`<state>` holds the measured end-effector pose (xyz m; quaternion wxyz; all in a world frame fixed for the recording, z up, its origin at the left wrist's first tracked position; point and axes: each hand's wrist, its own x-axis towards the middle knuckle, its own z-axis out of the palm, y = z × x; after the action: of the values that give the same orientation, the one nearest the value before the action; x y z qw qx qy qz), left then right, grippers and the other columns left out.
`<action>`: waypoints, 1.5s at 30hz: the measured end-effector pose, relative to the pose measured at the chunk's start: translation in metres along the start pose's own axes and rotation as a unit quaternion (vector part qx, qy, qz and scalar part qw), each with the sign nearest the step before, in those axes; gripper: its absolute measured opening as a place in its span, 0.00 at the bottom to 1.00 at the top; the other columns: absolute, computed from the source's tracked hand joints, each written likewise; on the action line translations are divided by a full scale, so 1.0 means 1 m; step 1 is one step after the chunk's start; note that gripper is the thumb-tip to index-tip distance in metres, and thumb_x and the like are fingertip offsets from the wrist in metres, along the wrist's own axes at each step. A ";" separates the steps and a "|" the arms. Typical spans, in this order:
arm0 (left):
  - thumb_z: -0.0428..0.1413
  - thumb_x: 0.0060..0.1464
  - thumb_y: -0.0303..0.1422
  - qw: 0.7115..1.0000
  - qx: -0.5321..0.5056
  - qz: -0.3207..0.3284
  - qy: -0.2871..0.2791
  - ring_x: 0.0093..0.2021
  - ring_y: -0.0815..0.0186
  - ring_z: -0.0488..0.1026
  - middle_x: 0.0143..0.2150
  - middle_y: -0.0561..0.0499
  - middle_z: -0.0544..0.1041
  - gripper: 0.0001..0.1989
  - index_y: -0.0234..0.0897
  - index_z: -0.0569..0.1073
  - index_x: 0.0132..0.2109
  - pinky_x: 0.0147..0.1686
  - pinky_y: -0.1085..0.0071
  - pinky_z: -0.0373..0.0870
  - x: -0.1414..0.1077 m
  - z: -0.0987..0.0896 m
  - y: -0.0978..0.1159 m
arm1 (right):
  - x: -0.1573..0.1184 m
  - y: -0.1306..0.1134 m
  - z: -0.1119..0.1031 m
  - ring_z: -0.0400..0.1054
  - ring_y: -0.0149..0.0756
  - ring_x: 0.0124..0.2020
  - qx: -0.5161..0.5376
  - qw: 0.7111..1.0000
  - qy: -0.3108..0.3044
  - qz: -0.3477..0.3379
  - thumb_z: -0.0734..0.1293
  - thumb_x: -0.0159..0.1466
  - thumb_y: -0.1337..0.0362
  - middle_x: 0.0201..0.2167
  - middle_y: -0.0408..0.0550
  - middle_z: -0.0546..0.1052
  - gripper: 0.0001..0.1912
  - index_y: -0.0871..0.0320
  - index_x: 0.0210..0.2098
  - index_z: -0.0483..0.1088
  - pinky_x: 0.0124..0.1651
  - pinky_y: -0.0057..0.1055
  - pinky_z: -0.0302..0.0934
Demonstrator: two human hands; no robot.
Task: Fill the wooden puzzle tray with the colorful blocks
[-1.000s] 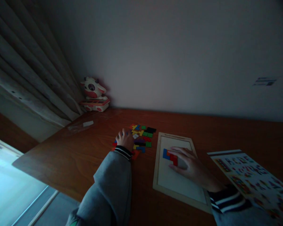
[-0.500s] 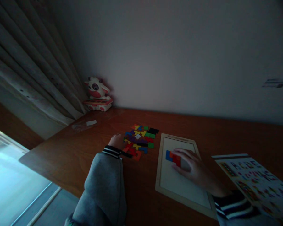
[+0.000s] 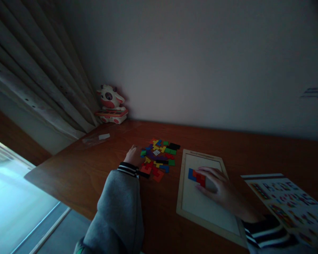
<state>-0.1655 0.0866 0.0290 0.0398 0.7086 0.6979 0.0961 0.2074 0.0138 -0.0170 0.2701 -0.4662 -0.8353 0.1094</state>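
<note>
My left hand (image 3: 134, 156) is at the left edge of a heap of coloured puzzle pieces (image 3: 156, 163), fingers curled and partly hidden. A small green piece (image 3: 143, 153) shows at its fingertips, seemingly pinched. On the right, a wooden-framed board (image 3: 201, 208) with a pale surface lies on the table. My right hand (image 3: 218, 187) rests over it, with thumb and fingers at opposite edges of a red puzzle piece (image 3: 201, 180). Against that piece, on its left, lie an orange piece (image 3: 194, 173) and a blue piece (image 3: 191, 175).
A printed sheet of coloured patterns (image 3: 288, 201) lies right of the board. At the back left of the wooden table (image 3: 108, 194) stands a cow-shaped toy keyboard (image 3: 111, 106). Clear plastic with a white label (image 3: 104, 136) lies before it. A curtain (image 3: 42, 70) hangs at left.
The whole view has shifted slightly, moving things a little to the right. The green piece at my left fingertips shows more plainly. My right hand stays on the same pieces.
</note>
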 end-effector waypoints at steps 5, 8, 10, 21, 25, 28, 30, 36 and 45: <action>0.61 0.49 0.34 1.000 0.002 -0.017 -0.001 0.54 0.57 0.73 0.50 0.46 0.78 0.19 0.42 0.77 0.50 0.51 0.67 0.70 -0.002 0.000 0.001 | 0.000 0.001 0.000 0.66 0.46 0.59 0.000 1.000 -0.001 0.006 0.66 0.64 0.48 0.57 0.50 0.72 0.23 0.48 0.56 0.69 0.60 0.49 0.63; 0.60 0.50 0.36 1.000 0.007 -0.027 -0.011 0.50 0.56 0.75 0.46 0.45 0.79 0.16 0.41 0.78 0.48 0.48 0.66 0.71 -0.005 -0.002 -0.002 | 0.000 0.003 0.002 0.66 0.46 0.58 -0.003 1.000 -0.001 0.003 0.66 0.64 0.48 0.56 0.50 0.72 0.23 0.48 0.56 0.69 0.60 0.49 0.63; 0.60 0.49 0.35 0.999 0.009 -0.019 -0.026 0.46 0.56 0.77 0.43 0.47 0.80 0.15 0.41 0.79 0.46 0.45 0.67 0.72 -0.006 -0.003 -0.002 | 0.000 0.003 0.002 0.67 0.46 0.57 -0.004 1.000 0.000 0.001 0.66 0.64 0.48 0.56 0.49 0.73 0.22 0.47 0.55 0.70 0.59 0.49 0.64; 0.56 0.57 0.35 0.998 0.013 0.056 -0.009 0.58 0.56 0.70 0.53 0.46 0.76 0.18 0.45 0.75 0.55 0.60 0.61 0.63 -0.001 0.011 0.007 | 0.000 0.000 0.002 0.67 0.46 0.58 -0.005 1.000 0.004 0.012 0.66 0.64 0.48 0.56 0.48 0.73 0.22 0.47 0.55 0.70 0.60 0.48 0.64; 0.56 0.60 0.40 0.999 0.006 0.044 0.010 0.57 0.55 0.70 0.55 0.44 0.76 0.20 0.42 0.73 0.57 0.60 0.60 0.63 0.003 0.018 0.008 | 0.000 0.002 0.003 0.67 0.46 0.57 -0.001 1.000 0.006 0.002 0.66 0.64 0.48 0.56 0.49 0.73 0.22 0.46 0.55 0.70 0.60 0.50 0.63; 0.55 0.60 0.35 0.999 -0.007 0.036 0.024 0.55 0.58 0.73 0.53 0.45 0.77 0.18 0.40 0.73 0.56 0.57 0.65 0.66 0.006 0.021 0.008 | 0.000 0.001 0.003 0.67 0.46 0.57 -0.002 1.000 0.003 0.005 0.66 0.64 0.48 0.56 0.49 0.72 0.22 0.47 0.55 0.70 0.60 0.50 0.63; 0.55 0.59 0.33 0.999 -0.017 0.030 0.031 0.53 0.59 0.74 0.52 0.47 0.78 0.16 0.41 0.74 0.54 0.55 0.67 0.68 0.008 0.022 0.008 | 0.000 0.001 0.002 0.67 0.46 0.58 0.000 1.000 -0.002 0.009 0.66 0.64 0.48 0.56 0.49 0.72 0.22 0.47 0.55 0.69 0.60 0.50 0.64; 0.58 0.55 0.31 0.996 -0.050 0.035 0.057 0.52 0.60 0.75 0.51 0.50 0.79 0.18 0.42 0.74 0.53 0.52 0.70 0.71 0.007 0.018 0.010 | 0.001 0.000 0.002 0.67 0.45 0.58 0.001 1.000 -0.001 0.007 0.65 0.65 0.49 0.56 0.49 0.72 0.21 0.47 0.55 0.70 0.60 0.48 0.63; 0.57 0.59 0.32 0.947 -0.167 0.220 0.163 0.55 0.62 0.73 0.54 0.47 0.76 0.15 0.41 0.74 0.53 0.58 0.66 0.69 -0.010 0.012 0.051 | 0.000 -0.002 0.000 0.67 0.46 0.57 0.001 1.000 0.000 0.003 0.67 0.63 0.48 0.56 0.50 0.73 0.24 0.47 0.56 0.69 0.59 0.49 0.64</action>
<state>-0.1129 0.0759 0.0265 0.0212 0.8027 0.4953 0.3315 0.2063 0.0125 -0.0160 0.2702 -0.4680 -0.8340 0.1114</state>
